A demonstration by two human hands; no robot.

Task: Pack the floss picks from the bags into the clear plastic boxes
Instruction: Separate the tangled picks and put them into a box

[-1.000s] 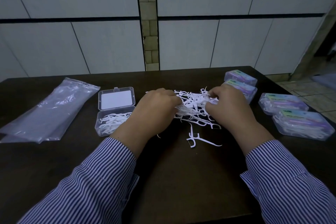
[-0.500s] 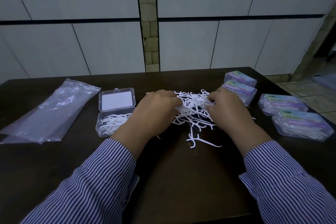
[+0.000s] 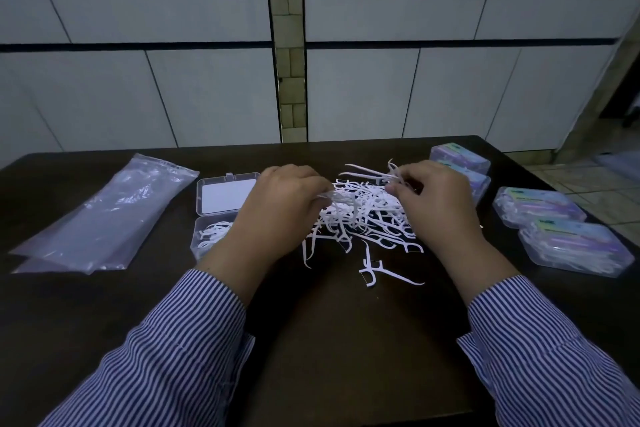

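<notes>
A loose pile of white floss picks [image 3: 367,215] lies on the dark table [image 3: 332,340] between my hands. My left hand [image 3: 280,211] pinches a small bunch of picks at the pile's left side. My right hand [image 3: 433,198] pinches a few picks lifted just above the pile's far right. An open clear plastic box [image 3: 221,215] sits left of my left hand, its lid flat behind it and some picks in its base. A couple of stray picks [image 3: 377,270] lie nearer me.
Empty clear plastic bags [image 3: 104,215] lie flat at the left. Several shut, filled boxes with purple labels [image 3: 540,208] stand along the table's right edge. A tiled white wall rises behind the table.
My right hand has risen from the pile with a few picks pinched in its fingers. My left hand keeps its bunch and has barely shifted.
</notes>
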